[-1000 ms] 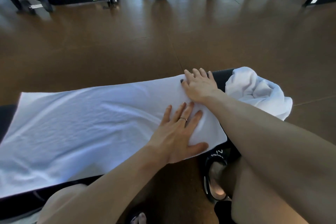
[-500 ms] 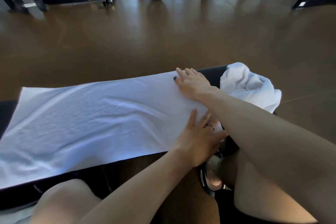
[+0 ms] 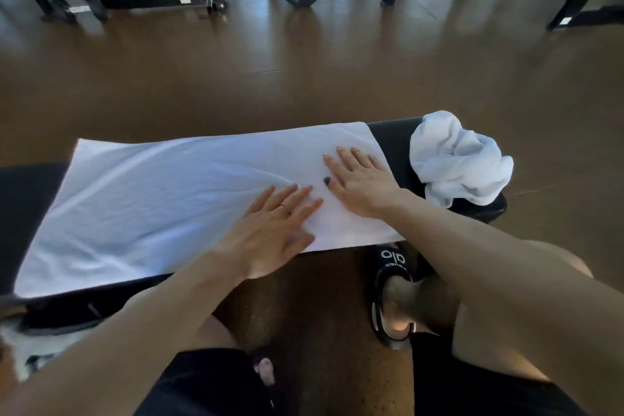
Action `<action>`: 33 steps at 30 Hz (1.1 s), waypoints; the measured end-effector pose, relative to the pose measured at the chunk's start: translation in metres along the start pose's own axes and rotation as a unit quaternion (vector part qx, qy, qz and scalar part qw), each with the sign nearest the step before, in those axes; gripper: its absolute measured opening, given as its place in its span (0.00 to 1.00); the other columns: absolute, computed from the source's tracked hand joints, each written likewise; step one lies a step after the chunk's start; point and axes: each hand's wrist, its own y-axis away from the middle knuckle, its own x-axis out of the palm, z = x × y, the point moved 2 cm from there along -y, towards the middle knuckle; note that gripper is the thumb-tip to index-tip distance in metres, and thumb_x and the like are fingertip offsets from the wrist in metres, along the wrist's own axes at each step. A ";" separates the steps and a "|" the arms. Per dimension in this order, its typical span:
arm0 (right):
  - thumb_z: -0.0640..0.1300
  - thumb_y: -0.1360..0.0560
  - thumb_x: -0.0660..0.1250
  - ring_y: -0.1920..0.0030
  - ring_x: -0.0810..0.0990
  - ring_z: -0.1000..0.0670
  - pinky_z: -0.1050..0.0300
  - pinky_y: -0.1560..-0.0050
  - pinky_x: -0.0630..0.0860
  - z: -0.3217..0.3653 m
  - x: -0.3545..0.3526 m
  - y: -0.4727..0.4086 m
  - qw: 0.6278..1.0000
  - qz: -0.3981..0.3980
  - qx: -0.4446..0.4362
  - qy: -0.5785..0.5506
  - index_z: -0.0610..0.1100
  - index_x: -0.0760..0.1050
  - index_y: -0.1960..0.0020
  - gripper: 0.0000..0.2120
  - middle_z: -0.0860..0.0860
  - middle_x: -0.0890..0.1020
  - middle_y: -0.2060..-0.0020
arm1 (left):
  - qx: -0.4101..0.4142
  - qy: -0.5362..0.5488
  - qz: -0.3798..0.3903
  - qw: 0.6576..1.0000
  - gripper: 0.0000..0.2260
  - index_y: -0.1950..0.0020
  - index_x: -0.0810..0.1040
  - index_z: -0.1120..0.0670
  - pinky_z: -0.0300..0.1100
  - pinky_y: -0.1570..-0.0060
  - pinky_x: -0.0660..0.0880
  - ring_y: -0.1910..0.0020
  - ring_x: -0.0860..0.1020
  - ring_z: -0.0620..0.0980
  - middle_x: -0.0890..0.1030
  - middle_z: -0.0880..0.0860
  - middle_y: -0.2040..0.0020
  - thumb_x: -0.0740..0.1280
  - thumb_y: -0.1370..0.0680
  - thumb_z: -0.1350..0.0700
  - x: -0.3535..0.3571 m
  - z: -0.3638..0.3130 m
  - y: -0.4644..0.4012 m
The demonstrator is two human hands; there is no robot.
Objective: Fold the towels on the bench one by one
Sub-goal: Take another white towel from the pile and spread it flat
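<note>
White terry lies under both palms: the left hand (image 3: 270, 233) and right hand (image 3: 359, 184) rest flat, fingers straight and spread, gripping nothing, on the spread towel (image 3: 162, 199). That towel stretches away leftward from the fingertips along the black bench (image 3: 393, 142). Just beyond the right hand's outer side, a crumpled towel (image 3: 456, 162) sits on the bench end. Below the wrists, a black slide sandal (image 3: 393, 297) stands on brown floor (image 3: 304, 84).
</note>
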 end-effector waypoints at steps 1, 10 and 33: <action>0.61 0.16 0.40 0.19 0.39 0.46 0.47 0.21 0.39 -0.002 0.001 0.001 1.000 -0.003 0.015 0.009 0.55 0.40 0.18 0.29 0.48 0.41 0.18 | -0.070 0.025 0.006 0.997 0.34 0.18 0.38 0.41 0.52 0.21 0.36 0.19 0.36 0.50 0.38 0.48 0.17 0.37 0.22 0.31 -0.001 0.015 0.006; 0.61 0.16 0.39 0.19 0.39 0.49 0.48 0.20 0.39 0.073 0.012 0.009 0.990 -0.005 -0.136 0.046 0.56 0.39 0.18 0.28 0.49 0.41 0.18 | -0.178 0.055 0.092 0.978 0.36 0.20 0.31 0.40 0.54 0.22 0.34 0.21 0.30 0.49 0.30 0.48 0.19 0.46 0.20 0.30 0.006 0.057 0.047; 0.56 0.16 0.45 0.19 0.51 0.45 0.46 0.21 0.46 0.194 -0.003 -0.054 0.971 -0.106 -0.216 -0.013 0.49 0.53 0.18 0.28 0.48 0.54 0.19 | -0.340 0.084 0.042 0.936 0.32 0.17 0.42 0.46 0.52 0.20 0.40 0.18 0.41 0.50 0.42 0.49 0.16 0.46 0.17 0.36 0.002 0.192 0.083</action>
